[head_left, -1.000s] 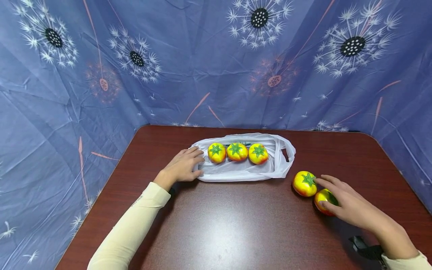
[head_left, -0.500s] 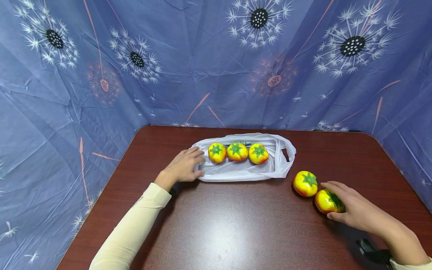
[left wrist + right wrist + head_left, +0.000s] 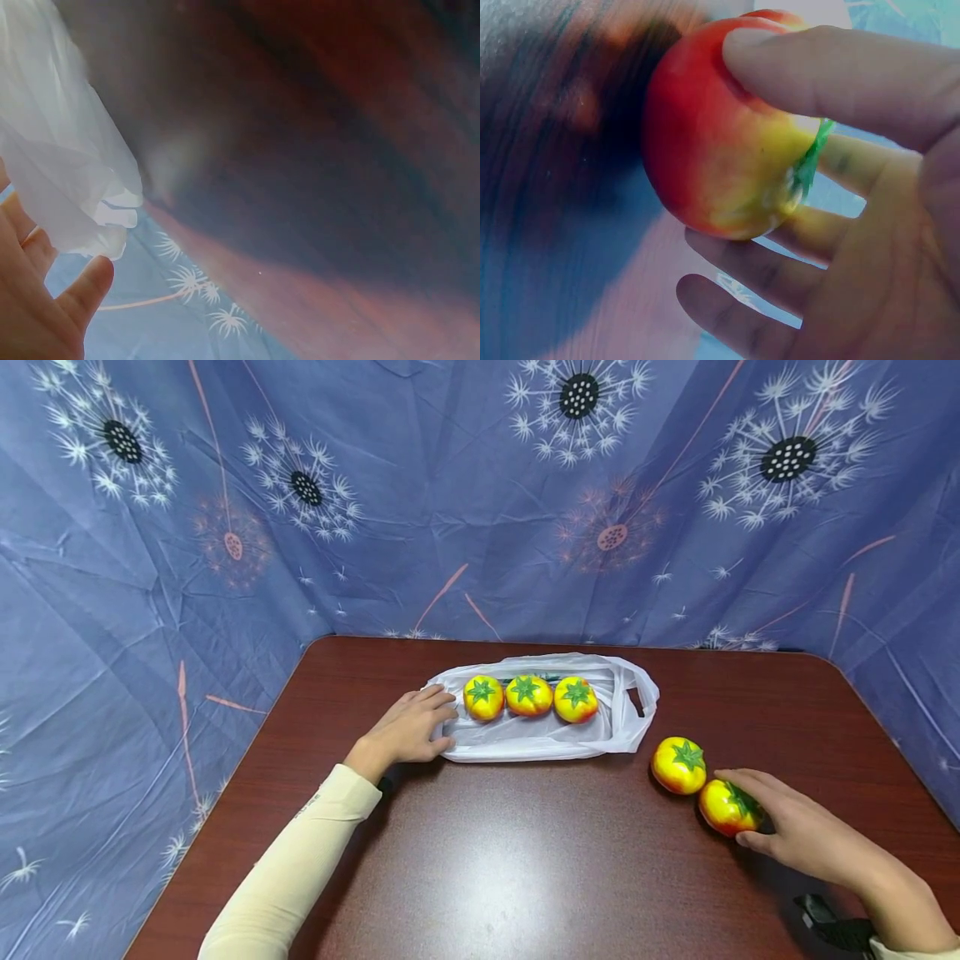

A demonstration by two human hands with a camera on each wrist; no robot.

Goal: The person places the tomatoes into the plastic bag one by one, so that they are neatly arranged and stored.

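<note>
My left hand (image 3: 408, 727) rests at the left end of a white plastic bag (image 3: 517, 750), fingers loosely extended and thumb apart. In the left wrist view the thumb touches the lower edge of the bag (image 3: 67, 165), which partly hides the other fingers. My right hand (image 3: 806, 831) holds a yellow-red toy tomato (image 3: 726, 808) with a green leaf top, at the right of the table. The right wrist view shows the thumb pressed on this tomato (image 3: 712, 142), fingers around its far side. Another tomato (image 3: 678, 767) stands right beside it, towards the bag.
Three like tomatoes, a left one (image 3: 483, 698), a middle one (image 3: 528, 695) and a right one (image 3: 575, 700), sit in a row on the bag. A bag handle loop (image 3: 641, 702) spreads rightward. Blue dandelion-print cloth (image 3: 450, 502) hangs around the brown table (image 3: 480, 852).
My right hand has drawn back slightly to the right and settled around the nearer tomato, its thumb now at the near side. My left hand and the bag stay in place.
</note>
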